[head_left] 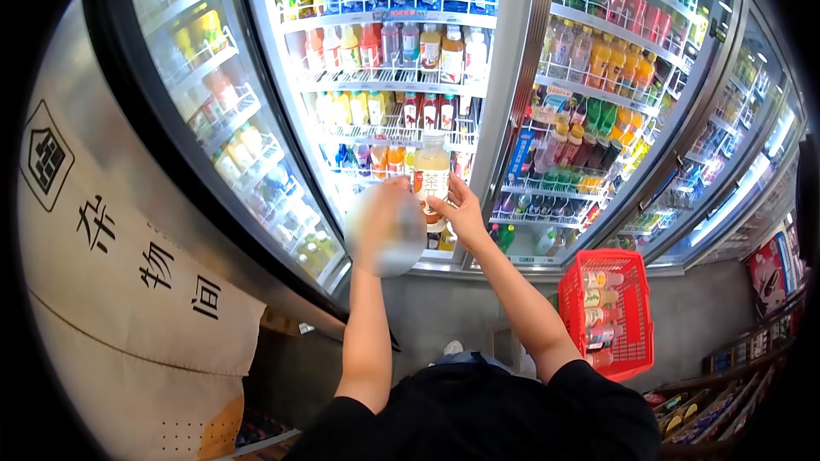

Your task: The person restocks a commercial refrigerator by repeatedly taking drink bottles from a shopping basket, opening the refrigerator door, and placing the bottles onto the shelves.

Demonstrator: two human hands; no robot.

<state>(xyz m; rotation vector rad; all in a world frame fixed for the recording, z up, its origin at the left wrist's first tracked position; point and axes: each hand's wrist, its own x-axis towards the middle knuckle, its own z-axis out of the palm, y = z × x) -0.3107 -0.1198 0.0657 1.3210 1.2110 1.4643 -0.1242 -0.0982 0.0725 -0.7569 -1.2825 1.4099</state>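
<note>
Upright in front of the open fridge section is a pale drink bottle (432,172) with a white cap and a label bearing red and dark characters. My right hand (461,212) grips its right side, thumb across the label. My left hand (386,213) is at the bottle's left side, fingertips by the label; a round blurred patch covers much of this hand, so its hold is hidden. Behind the bottle, the lit fridge shelves (393,85) carry rows of blue, red, yellow and orange drinks.
A red basket (648,324) with several bottles stands on the floor at the right. Closed glass fridge doors (598,102) line the right side. The opened door (209,94) is at the left, beside a beige curtain (128,290). Snack racks (726,410) stand at lower right.
</note>
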